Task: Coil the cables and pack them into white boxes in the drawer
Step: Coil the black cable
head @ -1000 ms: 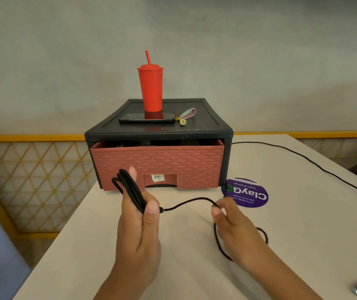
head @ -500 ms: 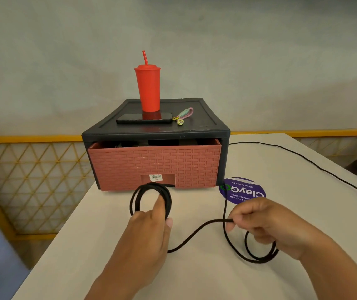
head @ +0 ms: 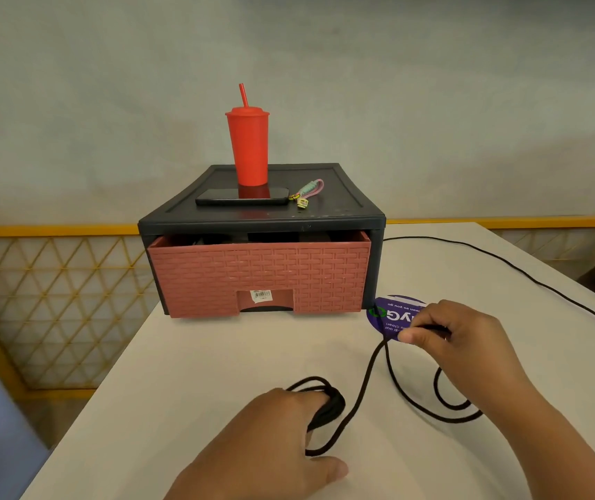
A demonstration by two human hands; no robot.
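Note:
A long black cable (head: 368, 377) lies on the white table (head: 216, 373). My left hand (head: 274, 445) grips the coiled part of it, a small bundle of loops (head: 328, 405), low over the table near me. My right hand (head: 458, 341) pinches the loose run of cable further right, above a slack loop (head: 447, 409). The rest of the cable trails off along the table's right side (head: 541, 286). Behind stands the black drawer unit (head: 263, 218) with its reddish woven-pattern drawer (head: 259, 276) slightly open. No white boxes show.
On top of the unit stand a red cup with straw (head: 248, 146), a dark phone (head: 241, 201) and a keychain (head: 306, 193). A purple round sticker (head: 389, 313) lies by the unit's right corner. Yellow lattice railing (head: 54, 301) runs beyond the table's left edge.
My left hand has lowered the coil from upright in front of the drawer down toward the table near me. My right hand has moved up and right, drawing the loose cable toward the sticker.

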